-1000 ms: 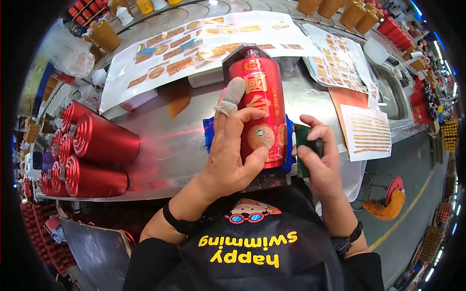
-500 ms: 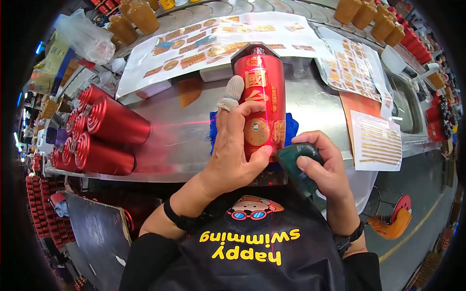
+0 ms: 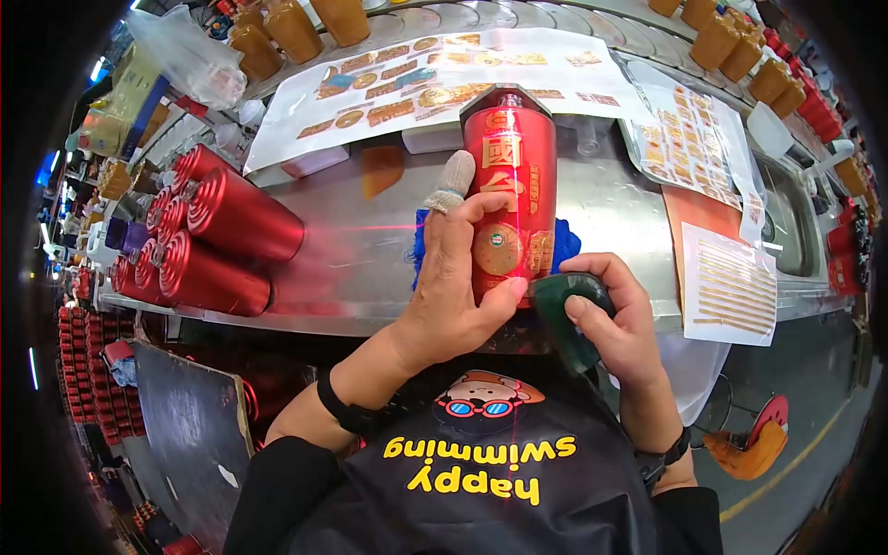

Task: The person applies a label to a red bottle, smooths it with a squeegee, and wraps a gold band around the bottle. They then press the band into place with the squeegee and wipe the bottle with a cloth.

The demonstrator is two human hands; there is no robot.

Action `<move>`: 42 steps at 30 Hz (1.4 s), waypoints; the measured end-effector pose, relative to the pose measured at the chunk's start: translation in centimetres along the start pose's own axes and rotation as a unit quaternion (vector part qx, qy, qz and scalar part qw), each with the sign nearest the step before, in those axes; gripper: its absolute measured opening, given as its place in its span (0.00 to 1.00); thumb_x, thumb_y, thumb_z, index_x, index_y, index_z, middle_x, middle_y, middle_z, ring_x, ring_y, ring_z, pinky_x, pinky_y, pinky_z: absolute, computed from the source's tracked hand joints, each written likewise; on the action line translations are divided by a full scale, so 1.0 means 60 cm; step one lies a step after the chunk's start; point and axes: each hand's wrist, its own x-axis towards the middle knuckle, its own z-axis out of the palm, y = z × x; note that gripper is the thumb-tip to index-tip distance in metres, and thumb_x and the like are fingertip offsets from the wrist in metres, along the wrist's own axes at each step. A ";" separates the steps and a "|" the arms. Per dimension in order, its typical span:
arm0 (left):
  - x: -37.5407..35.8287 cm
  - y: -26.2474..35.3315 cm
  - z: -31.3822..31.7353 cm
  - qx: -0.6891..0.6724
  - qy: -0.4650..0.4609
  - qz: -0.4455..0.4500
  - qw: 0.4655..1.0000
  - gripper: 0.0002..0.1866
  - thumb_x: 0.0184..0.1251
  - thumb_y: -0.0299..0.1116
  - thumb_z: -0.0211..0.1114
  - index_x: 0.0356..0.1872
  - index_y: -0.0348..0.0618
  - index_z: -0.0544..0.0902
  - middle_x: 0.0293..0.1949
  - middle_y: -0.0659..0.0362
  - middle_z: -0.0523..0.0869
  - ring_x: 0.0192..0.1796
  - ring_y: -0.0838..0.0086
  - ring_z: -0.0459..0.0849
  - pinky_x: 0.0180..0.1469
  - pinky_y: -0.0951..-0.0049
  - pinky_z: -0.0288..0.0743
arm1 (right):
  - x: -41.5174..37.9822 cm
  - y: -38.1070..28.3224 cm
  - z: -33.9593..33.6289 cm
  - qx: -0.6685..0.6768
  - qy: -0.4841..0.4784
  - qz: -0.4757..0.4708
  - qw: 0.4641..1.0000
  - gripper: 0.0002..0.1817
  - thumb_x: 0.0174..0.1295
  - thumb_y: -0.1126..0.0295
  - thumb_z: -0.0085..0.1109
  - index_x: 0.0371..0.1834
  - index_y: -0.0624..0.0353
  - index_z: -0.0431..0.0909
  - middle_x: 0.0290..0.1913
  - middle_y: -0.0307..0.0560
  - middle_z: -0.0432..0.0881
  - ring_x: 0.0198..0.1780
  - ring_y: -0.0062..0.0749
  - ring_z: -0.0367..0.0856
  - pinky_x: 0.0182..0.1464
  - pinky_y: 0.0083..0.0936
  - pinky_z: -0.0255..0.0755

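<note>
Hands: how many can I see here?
2: the left hand on the red bottle, and the right hand holding a green tool. No others show.

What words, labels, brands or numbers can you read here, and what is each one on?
"happy swimming": black apron, yellow letters, upside down in the picture.
"國": red bottle, large gold character.
Apparently "台": below it, partly covered by the left hand.
Too small to read: the bottle's round emblem, its smaller gold print, the sticker sheet.
</note>
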 end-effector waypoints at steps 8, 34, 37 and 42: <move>-0.006 -0.007 -0.001 -0.010 0.034 0.026 0.999 0.36 0.62 0.35 0.69 0.69 0.39 0.64 0.70 0.42 0.64 0.73 0.50 0.63 0.76 0.56 0.51 | -0.004 0.008 -0.001 -0.002 0.015 -0.016 1.000 0.17 0.66 0.76 0.59 0.57 0.64 0.74 0.44 0.40 0.82 0.44 0.17 0.78 0.47 0.18 0.75; -0.012 -0.033 -0.019 -0.140 0.001 -0.003 0.990 0.50 0.61 0.43 0.74 0.76 0.34 0.53 0.73 0.39 0.62 0.77 0.50 0.61 0.77 0.58 0.52 | 0.020 0.000 -0.020 -0.036 0.081 -0.085 0.992 0.15 0.65 0.76 0.60 0.54 0.64 0.74 0.42 0.39 0.82 0.42 0.15 0.77 0.44 0.16 0.74; 0.007 -0.020 -0.022 -0.066 -0.003 -0.025 0.997 0.51 0.60 0.43 0.72 0.77 0.33 0.50 0.76 0.37 0.55 0.78 0.46 0.56 0.78 0.56 0.49 | 0.023 -0.007 -0.020 -0.038 0.080 -0.088 0.992 0.16 0.65 0.76 0.61 0.55 0.64 0.75 0.43 0.38 0.82 0.42 0.15 0.77 0.45 0.16 0.73; 0.022 -0.005 -0.018 0.047 -0.014 -0.027 0.998 0.50 0.60 0.41 0.71 0.77 0.34 0.50 0.77 0.35 0.52 0.80 0.45 0.52 0.79 0.54 0.47 | 0.033 -0.024 -0.030 -0.088 0.071 -0.096 0.989 0.16 0.65 0.74 0.63 0.55 0.64 0.76 0.42 0.40 0.83 0.42 0.16 0.78 0.45 0.16 0.73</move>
